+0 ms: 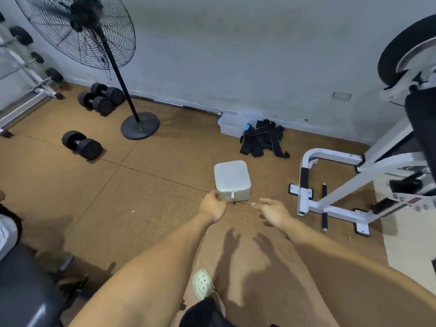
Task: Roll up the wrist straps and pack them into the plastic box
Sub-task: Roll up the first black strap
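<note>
A: From the head camera, where are the hands?

B: Both reach down and forward over the brown floor (pixel 70 185). The left hand (pixel 213 204) has its fingers curled at the near left corner of a pale grey stool (pixel 232 179); whether they actually pinch its edge I cannot tell. The right hand (pixel 273 212) hangs just beside the stool's near right corner, fingers loosely spread, holding nothing.

A: And the things for the task?

B: The wrist straps (pixel 263 140) lie in a loose black heap on the floor beyond the stool, near the wall (pixel 236 55). The clear plastic box (pixel 232 126) sits just left of the heap, touching it, against the wall.

A: What else is around?

B: A black standing fan (pixel 77 31) at upper left, dumbbells (pixel 82 145) on the floor near it, a white machine frame (pixel 330 180) at right, and a pale green shoe (pixel 203 284) below the arms.
</note>
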The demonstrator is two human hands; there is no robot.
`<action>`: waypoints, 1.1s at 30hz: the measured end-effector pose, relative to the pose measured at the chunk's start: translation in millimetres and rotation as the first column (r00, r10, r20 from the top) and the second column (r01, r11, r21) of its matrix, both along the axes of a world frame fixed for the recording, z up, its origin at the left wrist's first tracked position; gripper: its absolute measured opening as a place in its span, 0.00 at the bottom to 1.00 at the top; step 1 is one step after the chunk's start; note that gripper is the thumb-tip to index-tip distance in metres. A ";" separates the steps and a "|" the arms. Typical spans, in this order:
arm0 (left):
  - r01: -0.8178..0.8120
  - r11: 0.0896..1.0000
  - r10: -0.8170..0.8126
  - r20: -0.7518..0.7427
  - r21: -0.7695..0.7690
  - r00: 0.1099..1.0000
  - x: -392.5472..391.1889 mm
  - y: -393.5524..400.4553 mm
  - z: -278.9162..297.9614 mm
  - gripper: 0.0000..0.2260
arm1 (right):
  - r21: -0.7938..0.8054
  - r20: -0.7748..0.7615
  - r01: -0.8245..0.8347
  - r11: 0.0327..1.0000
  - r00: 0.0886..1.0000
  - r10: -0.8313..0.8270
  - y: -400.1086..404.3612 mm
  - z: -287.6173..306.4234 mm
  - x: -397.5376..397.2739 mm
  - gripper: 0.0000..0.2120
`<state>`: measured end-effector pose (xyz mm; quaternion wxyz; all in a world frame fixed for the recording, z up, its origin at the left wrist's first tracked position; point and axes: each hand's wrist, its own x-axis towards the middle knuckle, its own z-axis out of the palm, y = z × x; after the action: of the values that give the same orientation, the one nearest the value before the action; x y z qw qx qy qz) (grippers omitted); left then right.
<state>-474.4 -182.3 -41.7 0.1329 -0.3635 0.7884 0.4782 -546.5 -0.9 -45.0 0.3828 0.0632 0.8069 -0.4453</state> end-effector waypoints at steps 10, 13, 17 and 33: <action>0.013 0.997 -0.008 0.064 -0.079 0.998 -155.5 -156.4 -8.0 0.25 | -0.034 0.047 -0.031 0.999 0.998 0.033 -136.3 -20.9 -138.1 0.30; 0.041 0.997 -0.038 0.048 -0.066 0.998 -210.2 -180.0 -7.2 0.26 | -0.001 0.042 -0.047 0.999 0.998 0.047 -163.3 -26.1 -192.4 0.30; 0.010 0.993 -0.008 0.019 -0.117 1.000 -266.0 -216.4 1.3 0.24 | -0.009 0.033 -0.094 0.996 0.995 0.094 -199.6 -30.5 -266.6 0.30; 0.064 0.991 -0.065 -0.008 -0.114 0.998 -459.3 -389.8 -15.5 0.21 | 0.008 0.049 0.011 1.000 0.999 -0.011 -368.6 -26.5 -431.7 0.30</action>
<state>-933.7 -572.1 -57.3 0.1230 -0.3421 0.8263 0.4302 -978.2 -369.5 -71.5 0.3997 0.0798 0.7987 -0.4427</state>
